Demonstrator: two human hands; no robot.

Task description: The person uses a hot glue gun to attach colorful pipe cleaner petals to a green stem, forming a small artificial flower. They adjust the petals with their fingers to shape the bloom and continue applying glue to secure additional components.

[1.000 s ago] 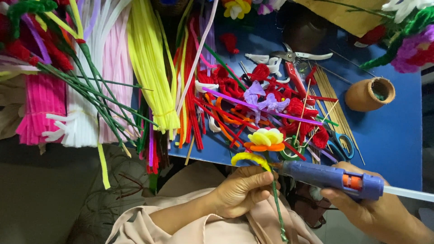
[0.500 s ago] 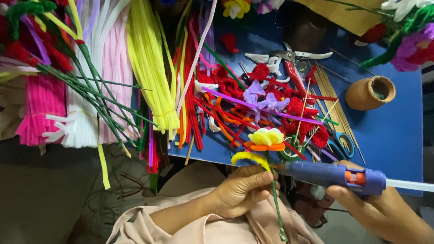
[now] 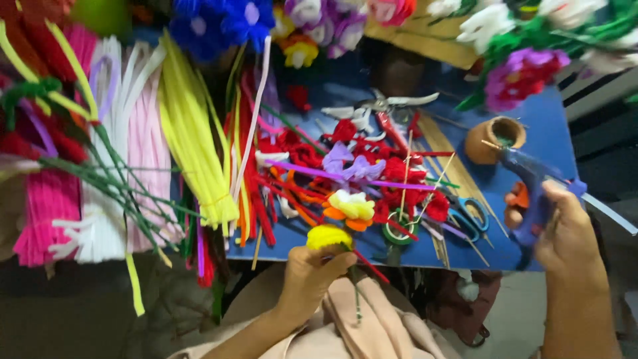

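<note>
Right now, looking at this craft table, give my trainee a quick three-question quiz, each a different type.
1. True or false: the right hand grips a blue plastic glue gun.
2. Which hand pinches the fuzzy yellow pipe-cleaner flower?
3. The glue gun's nozzle points toward: A) small brown clay pot B) blue-handled scissors C) pink pipe-cleaner bundle

Key: 1 true; 2 the left hand; 3 A.

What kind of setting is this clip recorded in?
Most likely a craft worktable for making pipe-cleaner flowers. Bundles of yellow pipe cleaners lie across a blue table, the right hand holds a blue glue gun, and the left hand holds a yellow flower.
</note>
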